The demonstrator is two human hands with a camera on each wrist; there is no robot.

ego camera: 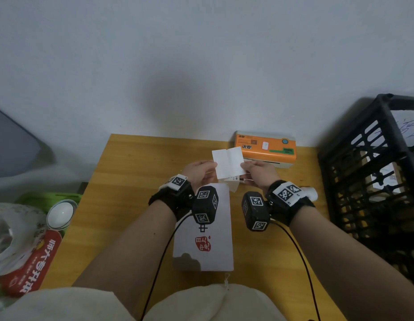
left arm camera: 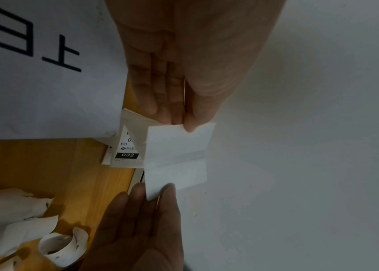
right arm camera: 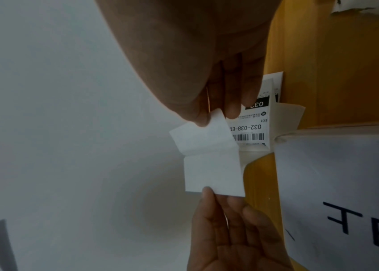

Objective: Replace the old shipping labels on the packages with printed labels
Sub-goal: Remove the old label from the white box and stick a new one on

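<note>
A small white label (ego camera: 228,162), blank on the side facing the head camera and creased across its middle, was held upright in the air between both hands, above the far part of the wooden tabletop (ego camera: 136,167). In the left wrist view a faint grey band showed through the paper. The left hand (ego camera: 199,173) held one edge in a narrow grip, thumb against fingertips, with the remaining fingers (left arm camera: 158,86) lying straight beside one another. The right hand (ego camera: 259,172) pinched the opposite edge the same way, thumb pressed to fingertip, palm turned toward the left hand. Both forearms reached forward over the tabletop, each wrist strapped with a black camera unit.

Below the hands lay a white package (ego camera: 204,230) flat on the tabletop, printed with black characters and a red seal. At its far end lay another printed label (right arm camera: 252,126) bearing a barcode, the figures 032-038 and a black box reading 032; whether it touched the package could not be told. An orange label printer (ego camera: 266,148) stood against the wall beyond the hands. Torn, curled paper scraps (left arm camera: 19,220) lay on the tabletop near the right hand. A black plastic crate (ego camera: 372,181) stood at the right.
</note>
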